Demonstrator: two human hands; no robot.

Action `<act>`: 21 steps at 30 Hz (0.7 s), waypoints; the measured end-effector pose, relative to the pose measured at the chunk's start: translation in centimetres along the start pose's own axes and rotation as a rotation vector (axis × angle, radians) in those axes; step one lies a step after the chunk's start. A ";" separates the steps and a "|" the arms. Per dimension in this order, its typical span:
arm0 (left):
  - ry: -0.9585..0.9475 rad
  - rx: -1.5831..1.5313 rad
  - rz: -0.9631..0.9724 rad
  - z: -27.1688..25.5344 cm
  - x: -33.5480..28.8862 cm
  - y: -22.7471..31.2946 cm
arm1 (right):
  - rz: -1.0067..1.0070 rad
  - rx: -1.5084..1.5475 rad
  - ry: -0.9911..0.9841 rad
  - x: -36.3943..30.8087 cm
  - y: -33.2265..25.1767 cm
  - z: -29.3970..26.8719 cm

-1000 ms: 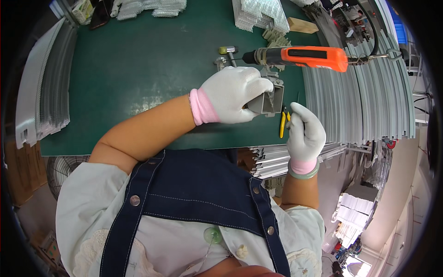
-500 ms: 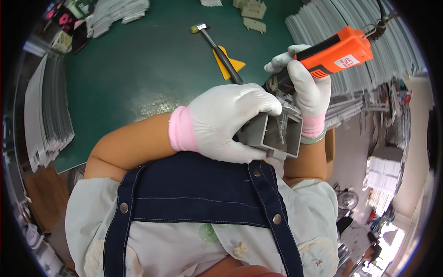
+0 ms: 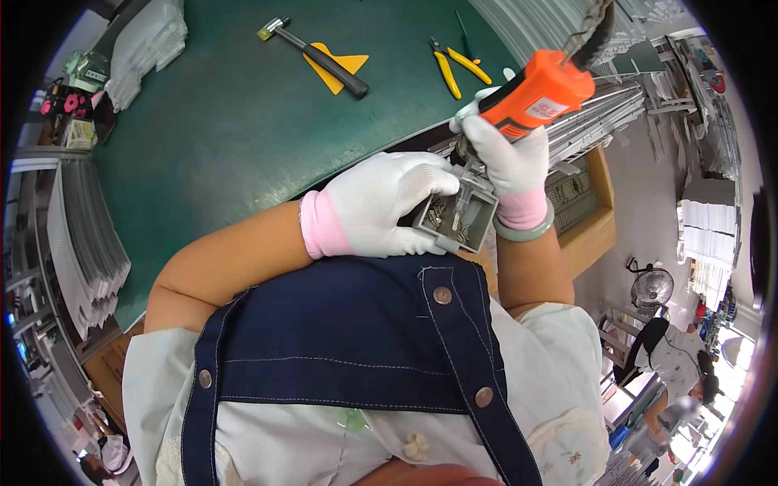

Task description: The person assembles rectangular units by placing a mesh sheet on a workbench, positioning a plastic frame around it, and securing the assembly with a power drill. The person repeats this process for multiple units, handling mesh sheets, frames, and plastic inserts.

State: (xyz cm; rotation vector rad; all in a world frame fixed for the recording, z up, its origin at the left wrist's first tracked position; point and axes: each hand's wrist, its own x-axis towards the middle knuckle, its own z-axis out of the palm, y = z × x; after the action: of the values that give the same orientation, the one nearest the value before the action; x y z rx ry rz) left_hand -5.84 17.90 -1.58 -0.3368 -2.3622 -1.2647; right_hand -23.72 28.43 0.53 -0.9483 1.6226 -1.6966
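Note:
My left hand (image 3: 385, 202), in a white knit glove with a pink cuff, closes around a small grey rectangular hollow piece (image 3: 454, 240) held close to my apron. Small metal bits show within its opening; I cannot tell whether they lie inside it or beyond it. My right hand (image 3: 512, 158), gloved alike, is wrapped round an orange and black electric screwdriver (image 3: 545, 93) whose cord leaves its upper end. The tool slants down toward the grey piece, its tip close to the piece's far side and partly hidden by my fingers and the fittings.
On the green table (image 3: 227, 146) lie a hammer (image 3: 320, 58) over a yellow triangular scraper (image 3: 353, 63), and yellow-handled pliers (image 3: 447, 74). Grey panels (image 3: 85, 243) stack at left. Below my right forearm sits a cardboard box (image 3: 604, 231). A fan (image 3: 651, 286) and a person (image 3: 673, 364) are beyond.
My view has shifted, bringing the pliers and cardboard box into sight. Both hands, with the grey piece and screwdriver, now appear further left; the grey piece is also higher. Both grips hold.

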 end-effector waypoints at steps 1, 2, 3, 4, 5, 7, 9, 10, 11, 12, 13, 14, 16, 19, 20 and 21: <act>-0.038 0.011 -0.035 0.3 -0.2 0.1 | 0.060 -0.045 -0.019 0.0 0.6 -0.3; -0.008 0.031 -0.148 1.1 -0.3 -0.5 | 0.119 -0.090 -0.039 0.0 1.3 -0.5; -0.048 0.041 -0.207 1.5 -0.9 -0.7 | 0.131 -0.131 -0.035 -0.1 3.0 -0.7; -0.069 0.038 -0.193 1.4 -1.0 -0.5 | 0.107 -0.056 -0.031 -0.4 3.9 -0.6; -0.090 0.036 -0.180 1.3 -1.0 -0.3 | 0.082 0.019 -0.028 -0.6 4.3 -0.5; -0.072 0.074 -0.127 0.9 -0.2 0.0 | 0.072 0.046 -0.036 -0.5 2.9 -0.8; -0.045 -0.003 -0.164 1.1 -0.1 0.9 | 0.064 0.163 -0.061 -0.7 2.7 -0.7; -0.063 0.027 -0.265 1.2 0.1 0.6 | 0.067 0.095 -0.024 0.1 3.6 -0.8; -0.081 0.058 -0.367 1.4 0.0 0.2 | 0.070 0.026 0.012 0.6 4.7 -0.8; -0.072 0.068 -0.346 1.6 0.1 -0.1 | 0.151 0.074 -0.045 0.9 4.6 -0.8; -0.070 0.052 -0.326 1.6 -0.3 0.1 | 0.110 0.056 -0.063 0.7 5.1 -0.7; -0.069 0.057 -0.325 1.3 -0.1 0.0 | 0.090 0.095 -0.062 0.9 4.9 -0.8; -0.069 0.039 -0.304 1.2 -0.1 0.4 | 0.093 0.120 -0.058 0.6 4.4 -0.7; -0.049 0.035 -0.272 0.8 0.5 0.4 | 0.081 0.129 -0.033 0.8 3.6 -0.4; -0.036 0.045 -0.314 1.0 0.7 -0.5 | 0.096 0.083 -0.026 1.8 4.1 -0.8; -0.019 0.061 -0.349 0.9 1.1 -1.0 | 0.103 0.035 -0.020 2.6 4.1 -1.0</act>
State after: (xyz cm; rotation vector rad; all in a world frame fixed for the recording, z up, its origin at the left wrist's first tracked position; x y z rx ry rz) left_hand -7.39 18.15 -2.20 0.0889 -2.5464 -1.3378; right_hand -26.21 26.52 -3.36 -0.8476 1.5964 -1.6354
